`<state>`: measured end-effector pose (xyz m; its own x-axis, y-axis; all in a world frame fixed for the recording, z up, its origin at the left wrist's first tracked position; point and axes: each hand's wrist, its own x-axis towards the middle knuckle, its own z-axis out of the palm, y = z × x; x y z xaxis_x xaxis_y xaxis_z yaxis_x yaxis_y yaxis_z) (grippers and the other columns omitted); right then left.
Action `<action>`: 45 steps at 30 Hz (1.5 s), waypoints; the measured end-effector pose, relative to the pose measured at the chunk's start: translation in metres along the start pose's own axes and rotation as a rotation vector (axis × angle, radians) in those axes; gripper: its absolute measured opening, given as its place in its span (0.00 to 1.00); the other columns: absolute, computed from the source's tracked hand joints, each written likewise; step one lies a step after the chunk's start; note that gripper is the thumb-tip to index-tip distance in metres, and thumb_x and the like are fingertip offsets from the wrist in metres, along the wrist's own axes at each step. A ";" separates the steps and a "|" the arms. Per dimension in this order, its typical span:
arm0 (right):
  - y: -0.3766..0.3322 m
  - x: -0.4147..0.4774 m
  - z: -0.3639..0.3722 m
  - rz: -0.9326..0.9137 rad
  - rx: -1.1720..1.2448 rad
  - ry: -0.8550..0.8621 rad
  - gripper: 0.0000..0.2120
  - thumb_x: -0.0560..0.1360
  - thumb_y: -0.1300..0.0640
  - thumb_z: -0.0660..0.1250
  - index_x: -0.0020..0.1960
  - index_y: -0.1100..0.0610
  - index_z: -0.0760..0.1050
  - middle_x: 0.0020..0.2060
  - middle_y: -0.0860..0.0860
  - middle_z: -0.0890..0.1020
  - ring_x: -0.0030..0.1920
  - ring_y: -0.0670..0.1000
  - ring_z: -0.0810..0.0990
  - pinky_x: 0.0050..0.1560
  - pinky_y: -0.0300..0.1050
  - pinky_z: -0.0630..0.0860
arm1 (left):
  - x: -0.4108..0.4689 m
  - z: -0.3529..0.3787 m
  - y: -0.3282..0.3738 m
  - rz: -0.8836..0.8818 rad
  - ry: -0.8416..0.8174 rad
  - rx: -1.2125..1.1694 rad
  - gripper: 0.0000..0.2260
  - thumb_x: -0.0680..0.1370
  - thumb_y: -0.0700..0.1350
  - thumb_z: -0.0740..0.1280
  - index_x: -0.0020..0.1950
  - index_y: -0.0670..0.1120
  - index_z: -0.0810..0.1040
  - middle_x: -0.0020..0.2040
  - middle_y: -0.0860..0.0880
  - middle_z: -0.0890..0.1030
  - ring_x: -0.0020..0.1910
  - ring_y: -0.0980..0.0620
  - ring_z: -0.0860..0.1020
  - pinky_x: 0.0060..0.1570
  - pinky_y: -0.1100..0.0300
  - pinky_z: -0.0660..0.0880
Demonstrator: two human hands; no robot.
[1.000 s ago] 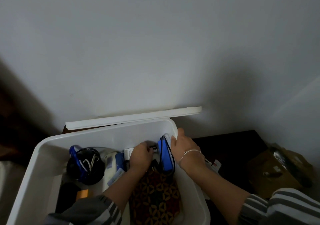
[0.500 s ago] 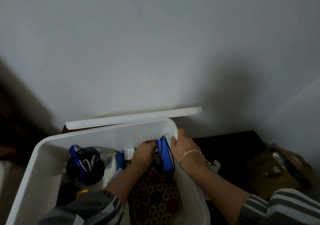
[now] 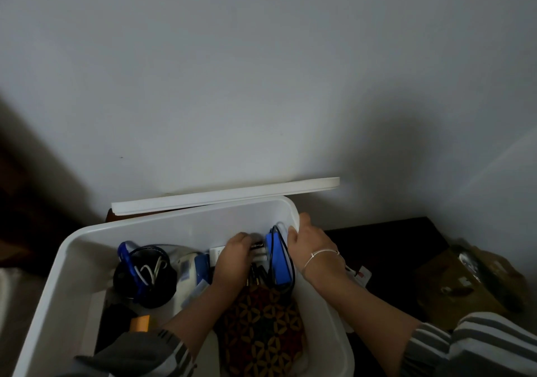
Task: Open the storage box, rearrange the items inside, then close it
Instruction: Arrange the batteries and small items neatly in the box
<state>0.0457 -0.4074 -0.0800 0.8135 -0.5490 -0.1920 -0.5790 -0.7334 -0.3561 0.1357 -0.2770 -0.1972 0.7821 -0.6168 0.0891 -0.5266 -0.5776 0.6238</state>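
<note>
Box [image 3: 87, 232]: open, lid [image 3: 226, 195] at 12 o'clock.
Left hand [image 3: 235, 253]: pinches small dark item [image 3: 257, 244] inside.
Right hand [image 3: 315, 246]: grips rim [image 3: 294, 216], 2 o'clock.

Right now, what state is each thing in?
storage box: open, lid off.
lid: off, on edge behind the box.
left hand: inside the box, grips small dark item.
right hand: grips the box's right rim.
blue pouch: upright by the right rim.

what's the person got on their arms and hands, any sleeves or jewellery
No gloves on the left hand or right hand. The left sleeve and right sleeve are grey with paler stripes and leave the forearms uncovered. A thin silvery bracelet circles the right wrist.
</note>
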 end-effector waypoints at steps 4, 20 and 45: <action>0.002 0.001 0.002 -0.001 -0.002 0.007 0.15 0.80 0.49 0.52 0.61 0.57 0.62 0.43 0.56 0.79 0.41 0.57 0.77 0.37 0.46 0.70 | 0.001 -0.008 0.013 -0.625 0.005 -0.478 0.07 0.80 0.38 0.63 0.50 0.41 0.80 0.46 0.44 0.81 0.42 0.50 0.77 0.41 0.62 0.71; 0.000 0.000 0.000 0.006 0.004 0.001 0.14 0.80 0.48 0.51 0.61 0.56 0.62 0.38 0.53 0.75 0.40 0.55 0.77 0.38 0.48 0.74 | 0.006 -0.016 0.032 -0.892 0.002 -0.860 0.10 0.79 0.32 0.61 0.56 0.36 0.79 0.46 0.40 0.81 0.42 0.45 0.79 0.41 0.56 0.77; -0.001 -0.002 -0.003 0.004 -0.003 0.004 0.14 0.80 0.49 0.52 0.60 0.57 0.63 0.42 0.55 0.79 0.43 0.57 0.80 0.40 0.49 0.75 | -0.010 -0.002 0.014 0.108 -0.031 0.331 0.20 0.67 0.36 0.74 0.59 0.39 0.80 0.58 0.42 0.80 0.54 0.42 0.79 0.46 0.51 0.80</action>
<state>0.0445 -0.4061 -0.0768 0.8110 -0.5533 -0.1900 -0.5823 -0.7327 -0.3523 0.1212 -0.2774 -0.1877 0.7078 -0.6971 0.1142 -0.6897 -0.6469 0.3254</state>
